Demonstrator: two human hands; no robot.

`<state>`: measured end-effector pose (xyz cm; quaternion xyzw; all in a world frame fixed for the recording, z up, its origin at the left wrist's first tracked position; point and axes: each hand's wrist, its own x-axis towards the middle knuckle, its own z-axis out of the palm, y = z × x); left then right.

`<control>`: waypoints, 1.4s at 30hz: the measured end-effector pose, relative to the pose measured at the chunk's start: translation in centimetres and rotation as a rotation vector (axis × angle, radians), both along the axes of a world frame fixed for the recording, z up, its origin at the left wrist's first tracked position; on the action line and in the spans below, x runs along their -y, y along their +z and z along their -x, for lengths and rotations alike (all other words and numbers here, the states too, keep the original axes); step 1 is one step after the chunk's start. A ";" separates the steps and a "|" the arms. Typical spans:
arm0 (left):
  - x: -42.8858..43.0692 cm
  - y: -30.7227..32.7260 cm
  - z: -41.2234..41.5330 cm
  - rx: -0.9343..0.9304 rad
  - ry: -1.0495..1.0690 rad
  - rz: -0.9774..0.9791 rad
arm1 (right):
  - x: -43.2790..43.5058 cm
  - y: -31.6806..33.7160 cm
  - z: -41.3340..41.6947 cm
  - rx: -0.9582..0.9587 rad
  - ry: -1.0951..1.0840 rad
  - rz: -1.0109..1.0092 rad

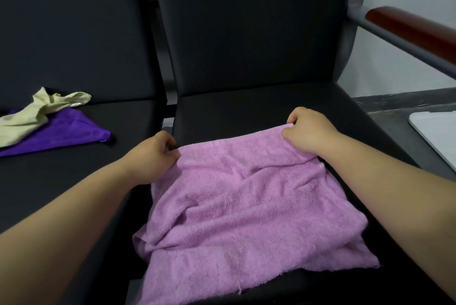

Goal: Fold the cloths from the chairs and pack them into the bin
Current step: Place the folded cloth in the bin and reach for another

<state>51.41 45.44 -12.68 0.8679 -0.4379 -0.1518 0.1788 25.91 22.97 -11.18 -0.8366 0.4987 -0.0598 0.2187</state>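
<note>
Lying spread over the dark chair seat (246,109), the pink cloth (246,206) is rumpled, with a doubled layer showing along its near side. Both grips sit on its far edge. The left hand (153,156) pinches the far-left corner, fingers curled into the terry. The right hand (308,129) pinches the far-right corner, thumb and fingers closed on a raised ridge of fabric. The edge between the two grips runs left to right and slants away toward the right, so the right hand sits farther out than the left.

Key relation: the whole body of the pink cloth lies on the near side of both grips, toward the person. The step in hand is judged to be either a fold of the far edge toward the near edge or a tensioning pull to flatten wrinkles; which one cannot be told. Either requires both corners to travel together, or the edge will skew.

Left of the pink cloth, well apart on the neighbouring seat, a purple cloth (64,131) lies with a pale yellow cloth (32,112) crumpled on top; both are unfolded. Right of the pink cloth, a white flat object (439,136) shows at the frame border; whether it belongs to the bin cannot be told.
</note>
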 end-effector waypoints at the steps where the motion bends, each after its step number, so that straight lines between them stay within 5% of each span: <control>1: 0.0 0.0 -0.2 0.009 -0.017 -0.040 | -0.1 0.2 0.0 -0.017 -0.003 -0.011; 8: -0.6 0.4 -0.2 0.082 -0.088 0.003 | -1.2 0.7 -0.7 -0.168 0.024 -0.011; 15: -2.0 3.2 -0.4 0.139 -0.083 0.118 | -1.3 1.0 0.5 -0.007 0.033 0.085; 25: -3.8 4.4 -1.0 0.267 0.045 -0.032 | -2.1 2.8 1.8 -0.005 -0.099 0.129; 27: -3.7 4.0 -0.6 0.140 0.154 0.069 | -1.9 3.2 1.9 0.123 -0.223 -0.058; 30: -3.2 3.8 0.7 -0.448 0.441 0.366 | -2.7 4.6 1.7 0.611 -0.474 -0.578; 33: -2.7 4.6 1.0 -0.768 0.557 0.565 | -3.3 5.5 1.5 0.845 -0.476 -0.692; 38: -1.4 10.3 0.6 -0.737 0.496 0.768 | -2.0 9.7 0.9 0.944 -0.335 -0.430; 42: -0.3 18.6 -0.4 -0.504 0.322 0.930 | 0.5 16.8 1.0 1.143 -0.263 -0.272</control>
